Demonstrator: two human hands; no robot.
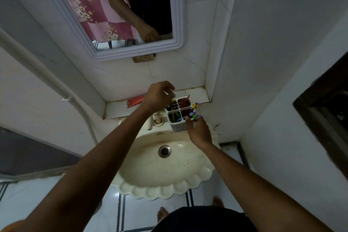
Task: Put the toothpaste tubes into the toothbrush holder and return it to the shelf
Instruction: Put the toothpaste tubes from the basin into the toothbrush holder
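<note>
With the right hand (pixel 199 132) steadying the holder (pixel 178 117) at its 4 o'clock corner, the half-curled, seemingly empty left hand (pixel 158 96) should fetch the tube (pixel 135 100) at 9 o'clock.

1. A white tiled shelf (pixel 195 94) runs along the far wall above the basin (pixel 165 173).
2. A red tube (pixel 135 101) lies flat on the shelf's left part.
3. A white four-compartment holder (pixel 178 118) stands at the basin's far right rim, just near of the shelf.
</note>
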